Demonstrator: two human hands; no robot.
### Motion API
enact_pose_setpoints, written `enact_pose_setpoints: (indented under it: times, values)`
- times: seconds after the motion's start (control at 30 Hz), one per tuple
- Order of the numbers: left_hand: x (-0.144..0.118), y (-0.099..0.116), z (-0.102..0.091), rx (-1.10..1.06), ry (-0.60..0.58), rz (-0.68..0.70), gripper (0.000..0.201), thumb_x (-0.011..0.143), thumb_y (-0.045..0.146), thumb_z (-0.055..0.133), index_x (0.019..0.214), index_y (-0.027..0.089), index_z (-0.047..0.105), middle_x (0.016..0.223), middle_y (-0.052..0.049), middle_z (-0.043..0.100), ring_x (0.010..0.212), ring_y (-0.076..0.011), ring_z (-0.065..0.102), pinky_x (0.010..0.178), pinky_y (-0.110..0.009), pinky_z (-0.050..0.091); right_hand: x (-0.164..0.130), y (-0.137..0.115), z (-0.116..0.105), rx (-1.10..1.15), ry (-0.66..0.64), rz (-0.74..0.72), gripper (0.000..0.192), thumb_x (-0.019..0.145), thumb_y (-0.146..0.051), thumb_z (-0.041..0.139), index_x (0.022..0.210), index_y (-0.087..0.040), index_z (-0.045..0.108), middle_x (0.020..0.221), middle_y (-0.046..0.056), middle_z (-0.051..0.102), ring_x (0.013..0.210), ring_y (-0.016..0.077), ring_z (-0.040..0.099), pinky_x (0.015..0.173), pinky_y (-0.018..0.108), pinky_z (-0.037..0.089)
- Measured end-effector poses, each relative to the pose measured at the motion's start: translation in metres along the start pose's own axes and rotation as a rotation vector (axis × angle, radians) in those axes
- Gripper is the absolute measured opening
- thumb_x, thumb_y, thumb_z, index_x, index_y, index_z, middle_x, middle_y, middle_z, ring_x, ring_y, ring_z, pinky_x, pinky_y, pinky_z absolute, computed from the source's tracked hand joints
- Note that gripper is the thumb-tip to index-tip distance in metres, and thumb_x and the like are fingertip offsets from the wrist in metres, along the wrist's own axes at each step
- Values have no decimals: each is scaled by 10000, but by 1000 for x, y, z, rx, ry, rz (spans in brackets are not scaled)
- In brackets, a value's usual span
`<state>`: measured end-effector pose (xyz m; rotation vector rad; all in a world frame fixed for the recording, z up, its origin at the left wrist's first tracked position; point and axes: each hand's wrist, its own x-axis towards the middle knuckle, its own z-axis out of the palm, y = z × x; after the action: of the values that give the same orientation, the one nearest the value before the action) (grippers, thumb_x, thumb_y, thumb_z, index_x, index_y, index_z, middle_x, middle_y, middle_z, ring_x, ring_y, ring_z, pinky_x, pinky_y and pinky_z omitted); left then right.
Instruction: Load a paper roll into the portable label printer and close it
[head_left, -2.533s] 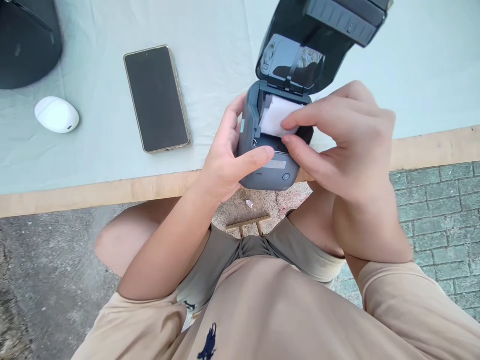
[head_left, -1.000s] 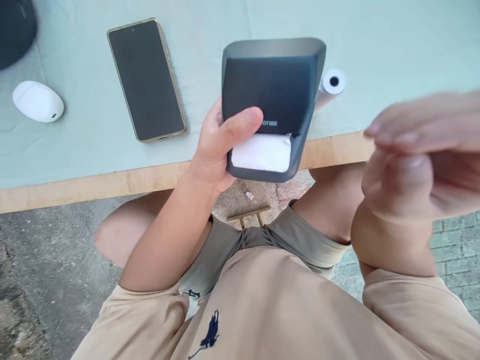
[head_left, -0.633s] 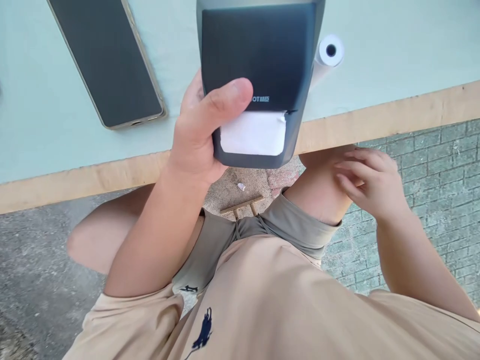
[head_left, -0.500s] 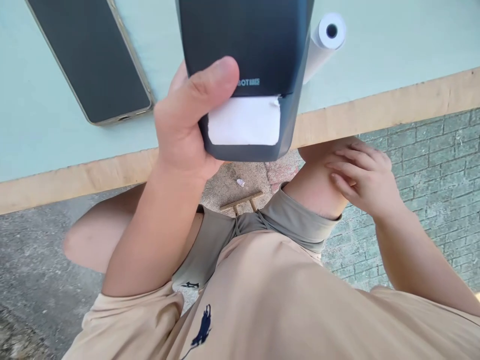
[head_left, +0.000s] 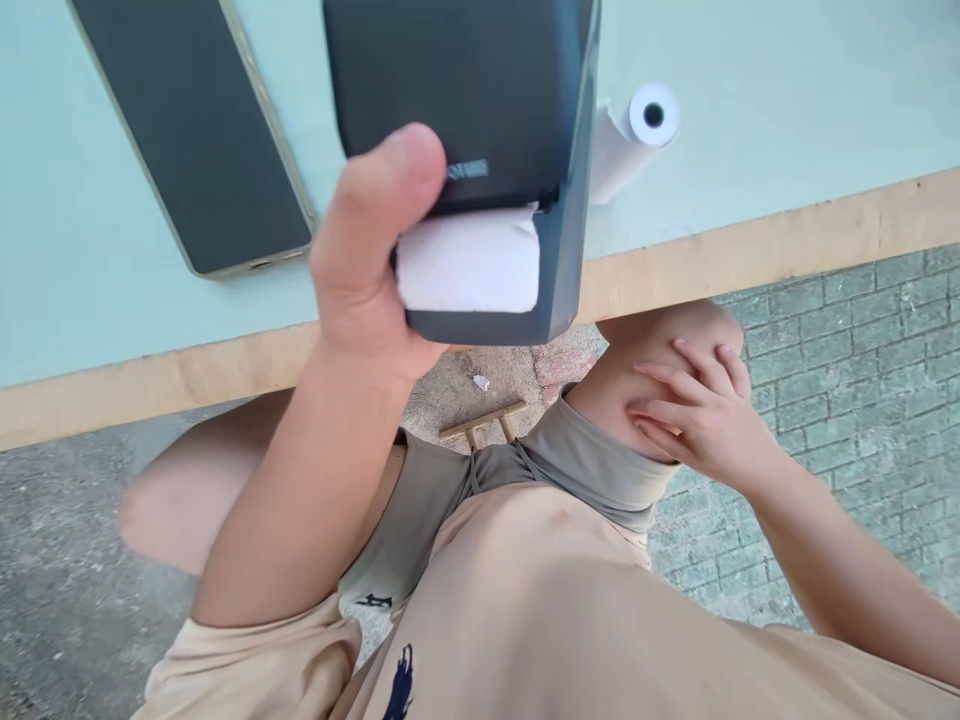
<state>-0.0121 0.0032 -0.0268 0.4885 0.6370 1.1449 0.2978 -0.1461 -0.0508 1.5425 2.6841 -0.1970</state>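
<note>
A small dark printer is being held up above the edge of the surface by the left hand, whose fingers are closed round its side with the thumb pressed on the lid; a tab of white paper is sticking out. The right hand is being rested open on the knee, holding nothing. The casing is judged rigid, light and smooth, best gripped across its sides, clear of the flimsy paper. A spare paper roll and a phone are lying on the surface.

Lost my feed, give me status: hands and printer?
Left hand grips printer, lid shut, paper showing. Right hand empty, on knee. Nothing obstructing.
</note>
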Motion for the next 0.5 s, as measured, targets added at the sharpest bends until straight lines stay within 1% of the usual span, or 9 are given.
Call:
enact_pose_setpoints:
  times: [0.03,0.1,0.17,0.23,0.27,0.3,0.4,0.43,0.5]
  values:
    - [0,0,1,10,-67,52,460,888,475,558,1249,192,590,1179,-59,686,1420,-325,450,1070,-425,545,4,-3,-2,-19,-7,-2,188,882,-362,575,765,-287,701,1236,29,660,1338,398,447,1077,655,291]
    - [1,1,4,24,-191,109,381,897,347,580,1245,197,605,1082,-69,726,1345,-310,546,1001,-410,590,14,-8,-8,-58,-32,0,220,894,-348,586,738,-249,705,1249,41,659,1319,393,474,1091,640,312]
    - [1,2,6,-2,-237,122,383,892,253,589,1276,253,595,966,-33,745,1206,-294,659,870,-377,641,20,-12,-11,-82,-66,-2,262,899,-344,594,689,-223,693,1260,33,660,1312,371,491,1134,607,304]
    - [1,3,7,-36,-236,125,418,880,226,611,1288,313,587,890,6,745,1076,-266,725,722,-313,652,23,-16,-10,-86,-98,-14,319,908,-372,586,647,-209,671,1255,18,666,1315,343,496,1187,581,256]
    - [1,3,7,-45,-233,128,425,871,227,625,1283,326,592,873,18,744,1042,-253,738,675,-287,645,22,-17,-8,-83,-114,-26,337,912,-382,581,636,-208,664,1248,7,669,1318,325,498,1213,568,223]
    - [1,2,6,-46,-222,130,418,866,236,634,1272,326,602,858,23,742,1028,-245,743,655,-274,638,20,-19,-5,-77,-127,-39,352,917,-388,575,627,-207,659,1235,-3,675,1322,309,499,1236,559,183]
    - [1,1,5,15,-160,126,341,856,274,645,1196,285,651,864,17,728,1012,-245,745,685,-280,625,13,-23,0,-56,-153,-73,363,926,-391,561,624,-225,675,1206,-36,686,1333,275,495,1269,551,76]
    - [1,0,5,46,-140,127,304,846,287,660,1149,267,667,880,11,723,998,-247,746,687,-280,618,11,-23,0,-46,-161,-84,364,927,-394,556,626,-236,685,1202,-47,687,1333,270,494,1268,551,72]
    - [1,-1,5,104,-103,131,236,830,301,686,1059,244,678,917,1,716,965,-244,748,660,-268,599,11,-21,-5,-40,-177,-95,367,928,-404,550,630,-252,700,1211,-50,684,1329,270,496,1255,553,117]
